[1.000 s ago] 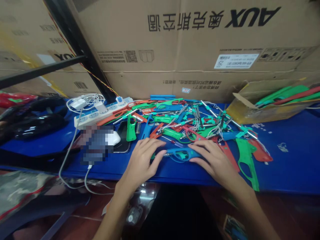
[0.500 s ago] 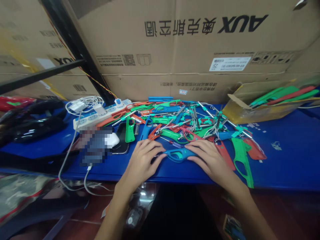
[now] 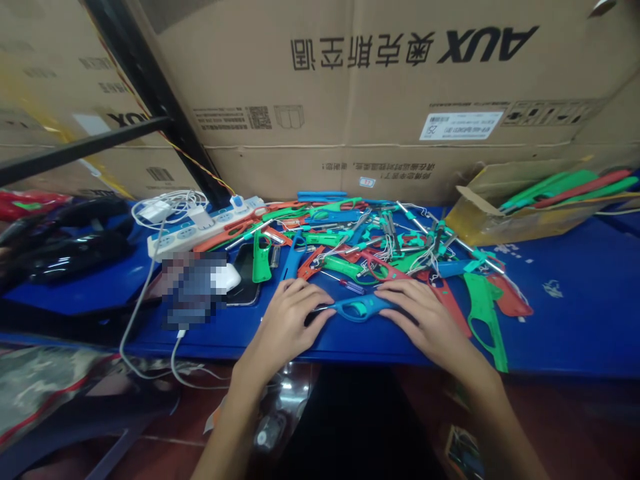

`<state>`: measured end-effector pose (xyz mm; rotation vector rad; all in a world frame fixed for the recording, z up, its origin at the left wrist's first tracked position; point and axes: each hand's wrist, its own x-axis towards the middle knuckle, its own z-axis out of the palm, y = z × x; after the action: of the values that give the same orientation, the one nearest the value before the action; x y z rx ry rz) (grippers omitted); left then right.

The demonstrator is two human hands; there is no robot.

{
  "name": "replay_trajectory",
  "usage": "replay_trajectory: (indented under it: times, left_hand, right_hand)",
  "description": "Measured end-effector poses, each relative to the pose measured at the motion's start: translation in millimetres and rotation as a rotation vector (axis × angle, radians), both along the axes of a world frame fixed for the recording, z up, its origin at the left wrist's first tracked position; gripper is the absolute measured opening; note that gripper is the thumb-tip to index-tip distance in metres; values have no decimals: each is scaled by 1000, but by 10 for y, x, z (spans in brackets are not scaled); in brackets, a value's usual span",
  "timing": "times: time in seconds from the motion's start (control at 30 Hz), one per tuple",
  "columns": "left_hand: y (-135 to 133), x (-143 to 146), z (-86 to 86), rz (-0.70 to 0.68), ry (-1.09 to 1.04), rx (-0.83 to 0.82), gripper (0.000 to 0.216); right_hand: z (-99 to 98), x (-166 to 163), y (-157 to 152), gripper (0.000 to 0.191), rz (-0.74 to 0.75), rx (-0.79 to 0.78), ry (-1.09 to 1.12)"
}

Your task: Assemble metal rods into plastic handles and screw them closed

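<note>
Seen in the head view, two bare hands share one blue casing [image 3: 371, 306] at the near side of the blue table [image 3: 575, 327], a lighter blue insert showing in its loop. At the narrow end, the left hand [image 3: 291, 316] pinches thumb against fingers around the tip, where a slim rod [image 3: 323, 308] shows; at the wide end, the right hand [image 3: 419, 311] grips the body, fingers above, thumb below. Whether the casing rests on the table or is lifted clear, I cannot tell.

My judgement from afar: even pressure at both ends suits this hold, with the rod in line with the body and the loop uncovered so I can watch the insert. A twist between the hands could skew the rod. Just beyond the casing lies a screwdriver [image 3: 352, 287], backed by a heap [image 3: 347, 268] of loose parts; I would lift elbows and fingers clear of both.
</note>
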<state>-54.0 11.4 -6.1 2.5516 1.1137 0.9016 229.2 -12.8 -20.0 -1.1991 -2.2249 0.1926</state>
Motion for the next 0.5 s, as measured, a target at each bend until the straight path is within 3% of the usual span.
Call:
replay_trajectory:
  times: [0.2,0.5]
  left_hand:
    - [-2,1,-11,11,35,-12,12]
    - [5,14,-16,22,62,-1,10]
  right_hand:
    - [-31,22,2,25,22,-74,35]
    - [-28,11,19,26,65,-5,14]
